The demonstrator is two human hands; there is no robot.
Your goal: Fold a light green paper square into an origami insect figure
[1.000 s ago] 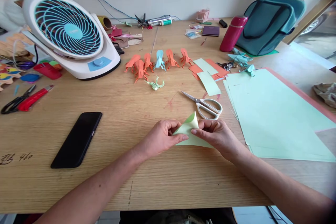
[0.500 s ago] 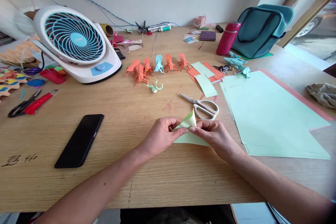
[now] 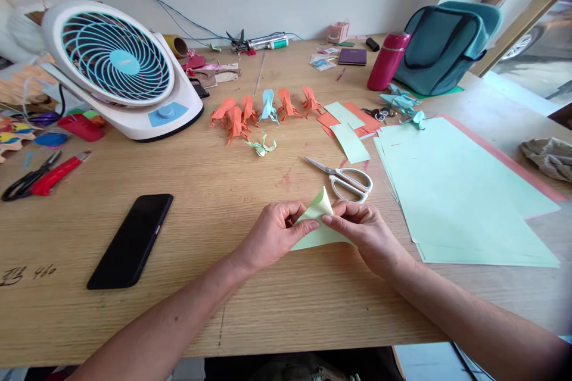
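— Tabletop first: fan far left of the scissors, sheets stacked just right of them, phone well left and nearer the edge.

— And the hands?

— Left hand and right hand just in front of the scissors, both pinched tight on the paper, thumbs on top, fingers curled behind.

— The paper itself?

— Pale green, low on the tabletop between the hands. Folded to a triangle, one pointed flap lifted toward the scissors.

— Far along?

— Hardly, by the look of it. A few early folds in, no legs or body yet, unlike the finished figures behind the scissors. Probably most of the creasing left.
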